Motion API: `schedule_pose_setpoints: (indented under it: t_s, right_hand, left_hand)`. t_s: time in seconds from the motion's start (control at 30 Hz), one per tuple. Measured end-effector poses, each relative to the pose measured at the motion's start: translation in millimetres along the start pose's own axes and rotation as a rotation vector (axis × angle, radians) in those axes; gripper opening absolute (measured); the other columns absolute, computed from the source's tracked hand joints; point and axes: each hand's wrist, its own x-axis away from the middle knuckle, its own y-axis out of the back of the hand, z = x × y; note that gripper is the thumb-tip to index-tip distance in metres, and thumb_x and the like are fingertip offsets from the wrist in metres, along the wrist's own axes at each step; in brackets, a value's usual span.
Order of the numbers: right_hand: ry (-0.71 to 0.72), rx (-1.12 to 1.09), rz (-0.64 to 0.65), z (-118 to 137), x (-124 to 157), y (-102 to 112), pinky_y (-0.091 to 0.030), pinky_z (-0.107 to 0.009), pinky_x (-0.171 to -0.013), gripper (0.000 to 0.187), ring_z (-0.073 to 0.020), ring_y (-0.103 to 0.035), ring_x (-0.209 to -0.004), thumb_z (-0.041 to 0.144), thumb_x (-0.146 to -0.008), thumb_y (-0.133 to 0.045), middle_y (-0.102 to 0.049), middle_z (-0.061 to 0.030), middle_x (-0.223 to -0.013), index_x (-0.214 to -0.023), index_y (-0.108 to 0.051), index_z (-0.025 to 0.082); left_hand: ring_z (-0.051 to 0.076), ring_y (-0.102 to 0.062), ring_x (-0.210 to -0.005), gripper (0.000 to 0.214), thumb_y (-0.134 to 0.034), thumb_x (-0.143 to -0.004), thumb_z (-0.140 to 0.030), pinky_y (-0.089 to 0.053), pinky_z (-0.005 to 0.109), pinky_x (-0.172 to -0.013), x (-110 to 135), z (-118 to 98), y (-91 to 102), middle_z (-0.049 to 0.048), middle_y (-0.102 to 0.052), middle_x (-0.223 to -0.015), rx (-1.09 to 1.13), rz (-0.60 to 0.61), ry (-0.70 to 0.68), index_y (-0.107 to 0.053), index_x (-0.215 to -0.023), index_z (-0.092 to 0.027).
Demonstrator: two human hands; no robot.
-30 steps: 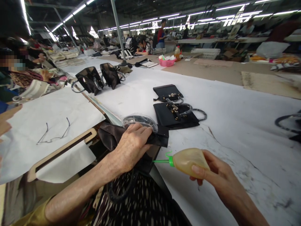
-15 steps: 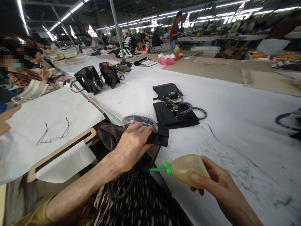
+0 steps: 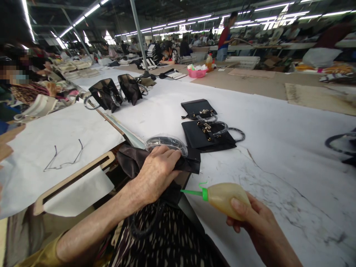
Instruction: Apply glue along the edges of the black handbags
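My left hand [image 3: 155, 172] is closed on a dark brown handbag [image 3: 133, 163] at the table's near edge, pressing its folded fabric down. The bag's plastic-wrapped round handle [image 3: 166, 141] sticks out just past my fingers. My right hand [image 3: 254, 218] grips a yellowish squeeze bottle [image 3: 225, 194] with a green nozzle [image 3: 191, 192]. The nozzle points left toward the bag's edge below my left hand, close to it.
Two black bags [image 3: 207, 128] with gold clasps lie flat in the middle of the white paper-covered table [image 3: 278, 148]. Two upright dark bags [image 3: 116, 92] stand farther left. Eyeglasses [image 3: 62, 157] and a wooden slotted template [image 3: 72, 180] lie left. Other people work at far tables.
The bottle dipped slightly lower and then its nozzle shifted a little to the right. My left hand stays pressed on the bag. A person in the background walked to the right.
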Motion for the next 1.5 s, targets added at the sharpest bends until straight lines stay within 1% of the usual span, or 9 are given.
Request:
schedule_pose_setpoints:
  t_s: [0.27,0.43,0.6,0.7,0.87,1.07,1.2,1.37,1.5]
  right_hand:
    - [-0.042,-0.041,-0.011,-1.9,2.1,-1.1,-0.037,-0.022,-0.041,0.041,-0.0149,-0.051,-0.050,0.049,-0.066,-0.070,-0.062,-0.0043,-0.063,-0.085,-0.064,0.013]
    - [-0.075,-0.039,-0.002,-5.3,4.4,-0.7,-0.036,-0.023,-0.040,0.045,-0.0159,-0.050,-0.048,0.050,-0.065,-0.069,-0.059,-0.0037,-0.055,-0.087,-0.062,0.012]
    - [-0.099,0.001,0.002,-5.5,9.6,-5.0,-0.035,-0.024,-0.039,0.048,-0.0164,-0.052,-0.047,0.052,-0.065,-0.067,-0.062,-0.0061,-0.064,-0.089,-0.061,0.012]
    - [-0.076,0.036,-0.012,-3.8,14.6,-5.1,-0.034,-0.024,-0.040,0.047,-0.0159,-0.051,-0.047,0.053,-0.066,-0.066,-0.061,-0.0050,-0.064,-0.090,-0.061,0.013]
    - [0.004,0.154,0.027,1.4,21.5,-1.4,-0.037,-0.025,-0.045,0.040,-0.0170,-0.052,-0.053,0.052,-0.068,-0.063,-0.059,-0.0017,-0.063,-0.088,-0.061,0.017]
    - [0.115,0.312,-0.109,13.3,19.6,-5.6,-0.041,-0.025,-0.049,0.036,-0.0198,-0.057,-0.061,0.046,-0.064,-0.068,-0.063,0.0002,-0.068,-0.089,-0.059,0.021]
    - [0.155,0.358,-0.107,13.4,9.5,-6.5,-0.042,-0.025,-0.053,0.038,-0.0199,-0.057,-0.066,0.048,-0.066,-0.067,-0.063,0.0009,-0.073,-0.091,-0.057,0.022]
    - [0.184,0.442,-0.096,7.1,-0.6,-1.4,-0.043,-0.024,-0.053,0.038,-0.0192,-0.056,-0.066,0.049,-0.068,-0.068,-0.062,0.0016,-0.071,-0.092,-0.056,0.022]
    - [0.136,0.369,-0.070,10.7,2.8,-1.4,-0.041,-0.025,-0.049,0.038,-0.0191,-0.055,-0.060,0.050,-0.068,-0.066,-0.061,0.0006,-0.064,-0.090,-0.058,0.021]
  left_hand:
    - [0.023,-0.049,-0.092,0.007,-0.052,-0.080,-0.015,-0.041,0.037,-0.082,-1.3,0.8,-0.1,0.0074,-0.060,-0.093,0.002,-0.004,-0.009,-0.049,-0.087,-0.015]
    - [0.023,-0.049,-0.090,0.008,-0.054,-0.079,-0.015,-0.041,0.037,-0.080,-3.5,-0.1,1.0,0.0076,-0.060,-0.091,-0.014,0.001,-0.008,-0.049,-0.086,-0.015]
    - [0.023,-0.049,-0.089,0.010,-0.056,-0.078,-0.015,-0.042,0.036,-0.079,-4.0,-1.2,3.6,0.0071,-0.060,-0.089,-0.027,0.015,0.009,-0.050,-0.085,-0.015]
    - [0.024,-0.049,-0.090,0.011,-0.056,-0.078,-0.016,-0.041,0.036,-0.079,-3.6,-0.8,4.1,0.0074,-0.060,-0.090,-0.035,0.021,0.005,-0.050,-0.087,-0.014]
    - [0.023,-0.048,-0.088,0.009,-0.056,-0.079,-0.017,-0.041,0.035,-0.078,-4.7,-0.7,3.5,0.0063,-0.059,-0.087,-0.057,0.029,0.005,-0.050,-0.085,-0.015]
    - [0.023,-0.048,-0.089,0.012,-0.058,-0.077,-0.017,-0.041,0.035,-0.078,-6.6,-1.9,7.0,0.0068,-0.059,-0.088,-0.066,0.052,0.019,-0.050,-0.085,-0.014]
    - [0.023,-0.048,-0.088,0.012,-0.058,-0.077,-0.018,-0.041,0.034,-0.076,-6.5,-3.0,9.3,0.0062,-0.059,-0.087,-0.066,0.064,0.020,-0.050,-0.084,-0.014]
    - [0.022,-0.048,-0.086,0.011,-0.057,-0.078,-0.018,-0.041,0.033,-0.075,-6.4,-2.5,10.6,0.0053,-0.058,-0.086,-0.063,0.062,0.018,-0.048,-0.083,-0.015]
    - [0.022,-0.048,-0.085,0.009,-0.056,-0.080,-0.019,-0.041,0.033,-0.074,-6.3,-0.3,8.7,0.0055,-0.058,-0.085,-0.079,0.059,0.005,-0.048,-0.082,-0.016]
